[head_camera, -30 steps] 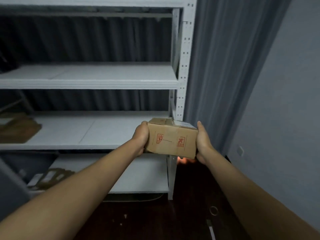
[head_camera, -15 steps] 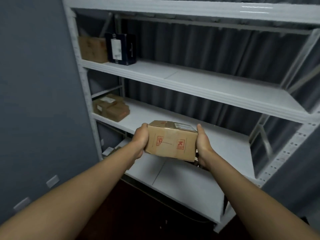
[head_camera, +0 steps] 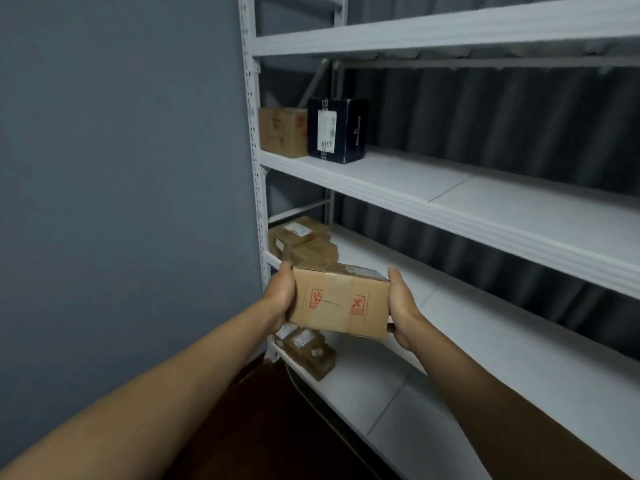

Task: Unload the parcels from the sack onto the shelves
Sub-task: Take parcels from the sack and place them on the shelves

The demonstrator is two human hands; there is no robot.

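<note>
Nearest the camera, two bare forearms reach forward and the cardboard parcel (head_camera: 339, 301) is held between the left hand (head_camera: 281, 296) and the right hand (head_camera: 401, 308). Each hand is clamped on one end of the box, palm against the side and thumb up at the top edge; the fingers are hidden behind or under the box, so I cannot tell just how they wrap it. The parcel is in the air, slightly tilted, in front of the second shelf from the bottom (head_camera: 467, 317), not yet resting on it.

To do the placing well, I judge the box should be levelled, carried over the shelf edge onto the bare board to the right of the brown parcels (head_camera: 301, 242) already lying at the left end, and set down flat before either hand lets go. Its near face carries two red handling marks, too small to read, and a white label on top is blurred.

Below, on the bottom shelf (head_camera: 381, 403), lies another brown parcel (head_camera: 310, 351) with small white labels, unreadable. Farther up, on a higher shelf (head_camera: 450, 199), a brown box (head_camera: 282, 131) with faint red print stands just beside a dark box (head_camera: 337, 129) whose white label cannot be read. The sack is not in view.
</note>
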